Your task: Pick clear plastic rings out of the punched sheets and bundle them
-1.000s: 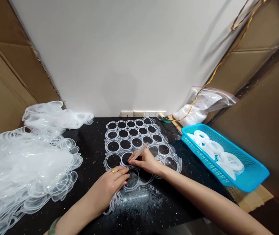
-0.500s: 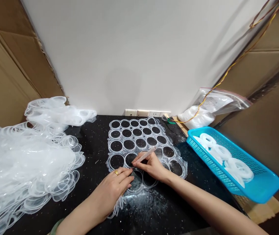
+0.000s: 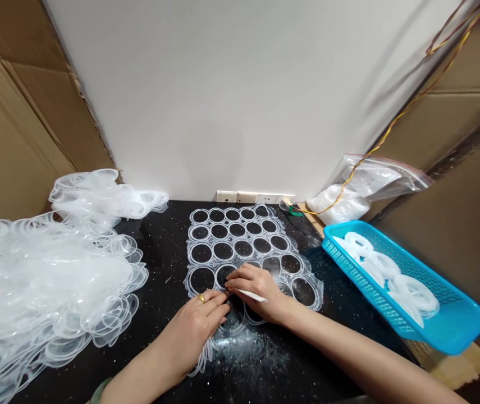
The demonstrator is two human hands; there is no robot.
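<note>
White stick (image 3: 251, 295), swung low, pinched between the right hand's (image 3: 259, 293) curled fingers (image 3: 240, 275), tip at a plastic ring (image 3: 224, 265)

No text, label, brand, number or sign can be read in this view. The die-cut clear plastic ring sheet (image 3: 213, 240) on the tabletop (image 3: 168, 269) shows no legible marking. The same applies to the wall socket strip (image 3: 248, 197) at the rear edge of the tabletop, the zip-seal plastic bag (image 3: 385, 179) beyond the rear right corner, and the blue plastic basket (image 3: 370, 294) at the right edge.
</note>
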